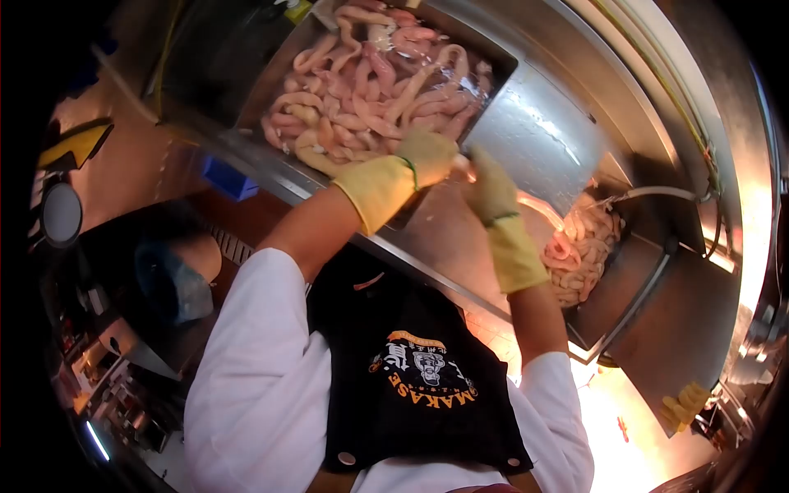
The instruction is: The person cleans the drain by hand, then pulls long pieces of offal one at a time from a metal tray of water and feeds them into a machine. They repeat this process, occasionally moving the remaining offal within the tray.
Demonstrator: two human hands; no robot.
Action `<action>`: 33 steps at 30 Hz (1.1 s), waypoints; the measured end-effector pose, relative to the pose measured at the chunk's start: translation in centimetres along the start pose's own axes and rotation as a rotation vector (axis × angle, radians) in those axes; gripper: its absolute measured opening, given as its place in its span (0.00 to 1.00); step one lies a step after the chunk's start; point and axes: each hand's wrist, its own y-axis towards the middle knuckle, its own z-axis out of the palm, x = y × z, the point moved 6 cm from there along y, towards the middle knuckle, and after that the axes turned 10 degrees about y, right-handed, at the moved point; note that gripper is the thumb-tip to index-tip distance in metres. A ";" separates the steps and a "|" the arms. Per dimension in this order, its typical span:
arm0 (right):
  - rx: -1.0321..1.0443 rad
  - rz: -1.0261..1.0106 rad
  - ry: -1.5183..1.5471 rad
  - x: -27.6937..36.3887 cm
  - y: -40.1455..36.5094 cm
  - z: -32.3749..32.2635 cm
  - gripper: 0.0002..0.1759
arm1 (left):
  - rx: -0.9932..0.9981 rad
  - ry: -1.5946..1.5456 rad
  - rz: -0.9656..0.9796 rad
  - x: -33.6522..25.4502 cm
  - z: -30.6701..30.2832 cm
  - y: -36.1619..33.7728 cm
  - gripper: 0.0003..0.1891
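Observation:
My left hand (pixel 425 156), in a yellow glove, is closed at the near edge of a steel basin (pixel 501 99) full of pale pink intestines (pixel 370 82). My right hand (pixel 491 187), also in a yellow glove, is just to its right. Between the two hands I grip a short stretch of intestine (pixel 462 166). From my right hand a strand (pixel 538 209) trails toward a second heap of intestines (pixel 582 246) in a lower steel basin on the right.
A white hose (pixel 653 193) bends over the right basin. A steel counter edge (pixel 271 168) runs diagonally beneath the upper basin, with a blue box (pixel 228 177) under it. My white sleeves and black apron (pixel 411 370) fill the bottom. Another yellow glove (pixel 684 404) lies at the lower right.

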 end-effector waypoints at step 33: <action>-0.063 0.344 -0.045 -5.2 -5.3 -7.8 0.30 | -0.131 -0.056 -0.217 9.0 3.6 -5.6 0.11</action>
